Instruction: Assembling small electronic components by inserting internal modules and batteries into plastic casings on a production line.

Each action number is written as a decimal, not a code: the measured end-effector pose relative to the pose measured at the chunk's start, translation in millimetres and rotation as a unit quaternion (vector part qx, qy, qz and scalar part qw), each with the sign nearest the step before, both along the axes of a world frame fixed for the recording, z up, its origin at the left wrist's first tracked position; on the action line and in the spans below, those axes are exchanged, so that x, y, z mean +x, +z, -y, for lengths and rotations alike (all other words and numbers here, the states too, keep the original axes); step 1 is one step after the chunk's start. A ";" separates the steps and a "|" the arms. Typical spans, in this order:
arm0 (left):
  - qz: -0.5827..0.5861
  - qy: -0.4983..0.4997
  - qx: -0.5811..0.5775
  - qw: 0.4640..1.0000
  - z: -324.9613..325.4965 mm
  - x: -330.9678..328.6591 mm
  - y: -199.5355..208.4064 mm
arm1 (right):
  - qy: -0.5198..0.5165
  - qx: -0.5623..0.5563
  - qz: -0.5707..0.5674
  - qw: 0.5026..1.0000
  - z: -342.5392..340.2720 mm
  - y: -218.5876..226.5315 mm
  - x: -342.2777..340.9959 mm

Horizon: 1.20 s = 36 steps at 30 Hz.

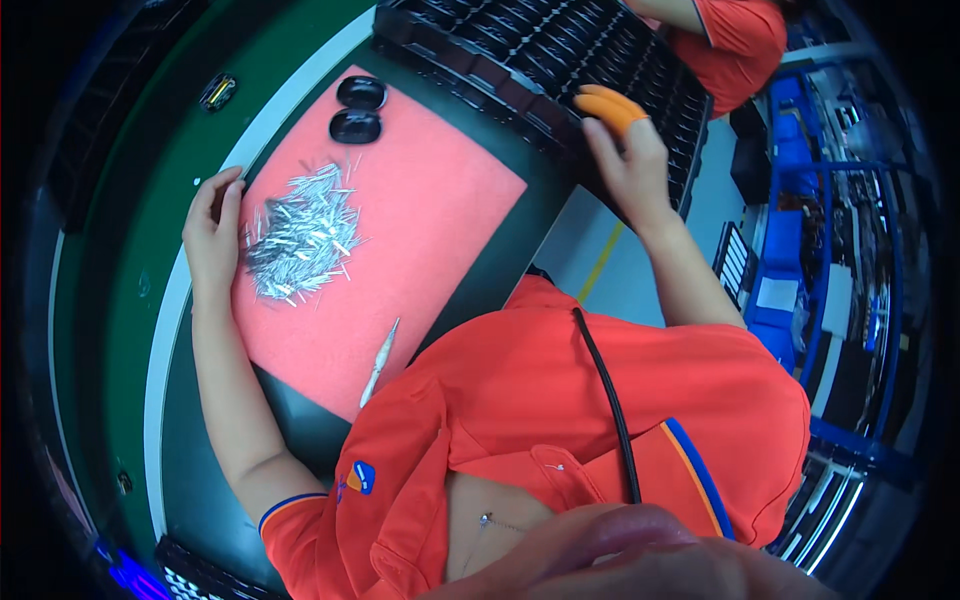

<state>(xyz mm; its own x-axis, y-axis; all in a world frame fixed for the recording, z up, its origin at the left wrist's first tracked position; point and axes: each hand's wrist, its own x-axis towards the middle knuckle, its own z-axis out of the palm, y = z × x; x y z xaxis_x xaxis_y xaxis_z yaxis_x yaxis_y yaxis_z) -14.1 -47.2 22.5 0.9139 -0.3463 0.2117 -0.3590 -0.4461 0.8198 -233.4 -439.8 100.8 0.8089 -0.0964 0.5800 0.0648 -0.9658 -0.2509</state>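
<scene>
There are two hands, the left hand [212,235] and the right hand [627,160], and the right hand has two orange finger covers [608,106] on it. On the one pink mat [430,210] there is one big pile of little silver pins [300,238], far too many to count, plus two shiny black oval pieces [358,108] side by side and one thin white tool [380,360]. There is also one black tray [560,70] with lots of slots, too many to count, and one small black and yellow thing [217,91] on the green strip.
</scene>
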 end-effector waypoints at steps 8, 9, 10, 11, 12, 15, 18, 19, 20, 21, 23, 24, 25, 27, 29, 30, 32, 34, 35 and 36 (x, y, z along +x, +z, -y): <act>0.010 -0.007 0.011 1.000 7.2 -0.2 1.3 | -0.175 0.109 -0.195 0.959 37.7 7.7 -51.6; -0.001 -0.006 0.004 1.000 7.5 -0.7 2.0 | -0.164 0.105 -0.200 0.960 36.0 7.5 -52.0; 0.001 -0.006 0.005 1.000 7.3 -1.2 3.4 | -0.152 0.100 -0.204 0.962 34.4 6.9 -51.3; 0.006 -0.001 0.014 1.000 7.9 -2.3 4.0 | -0.152 0.101 -0.203 0.962 34.2 5.6 -50.2; 0.011 0.006 0.022 1.000 8.1 -3.3 4.4 | -0.156 0.109 -0.179 0.965 34.9 3.5 -47.1; -0.014 0.006 0.007 1.000 6.2 -3.7 4.3 | -0.131 0.089 -0.166 0.973 38.4 3.9 -28.5; -0.011 -0.001 0.002 1.000 5.9 -2.5 0.4 | -0.080 0.051 -0.180 0.979 35.7 4.6 -12.3; 0.006 0.006 0.028 1.000 7.3 -2.9 1.8 | -0.057 0.044 -0.185 0.980 35.1 4.7 -7.5; 0.006 0.011 0.027 1.000 7.7 -3.8 4.7 | -0.070 0.022 -0.204 0.976 39.4 -1.7 -3.8; 0.003 0.011 0.033 0.999 8.3 -3.9 6.8 | -0.065 0.020 -0.204 0.977 41.5 -3.9 -4.0; 0.000 0.013 0.037 0.999 8.0 -5.1 8.9 | -0.088 0.039 -0.234 0.968 38.2 -4.2 -6.2; 0.000 0.012 0.034 0.999 7.9 -5.7 9.3 | -0.112 0.048 -0.275 0.954 37.5 -1.6 -4.3; 0.000 0.010 0.031 0.999 7.4 -5.7 9.6 | -0.109 0.047 -0.274 0.954 37.5 -1.4 -4.3; 0.014 0.011 0.021 1.000 5.7 -5.0 4.4 | -0.110 0.038 -0.268 0.956 37.3 -1.1 -4.5; 0.025 0.012 0.018 0.999 5.3 -6.2 5.5 | -0.102 0.071 -0.260 0.958 35.1 1.4 -4.6; 0.028 0.014 0.018 0.999 5.5 -5.3 6.0 | -0.094 0.105 -0.255 0.957 34.8 2.9 -4.2; 0.014 0.005 0.027 1.000 4.8 -4.4 5.4 | -0.093 0.099 -0.221 0.966 39.4 -3.1 -5.8; 0.016 0.009 0.027 0.999 6.1 -4.0 7.5 | -0.091 0.095 -0.189 0.973 40.2 -3.9 -6.8; 0.008 0.005 0.020 1.000 5.4 -3.1 5.4 | -0.097 0.098 -0.176 0.975 38.3 -2.9 -7.0; 0.000 0.000 0.013 1.000 4.6 -2.1 4.2 | -0.103 0.103 -0.164 0.976 36.8 -2.1 -6.6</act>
<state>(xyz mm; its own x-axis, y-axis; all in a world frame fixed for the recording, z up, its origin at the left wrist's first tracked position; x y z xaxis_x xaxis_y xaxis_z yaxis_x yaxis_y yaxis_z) -16.2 -51.8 26.7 0.9140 -0.3518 0.2021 -0.3586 -0.4676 0.8079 -240.0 -476.6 98.7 0.8988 -0.3635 0.2450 -0.2417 -0.8772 -0.4149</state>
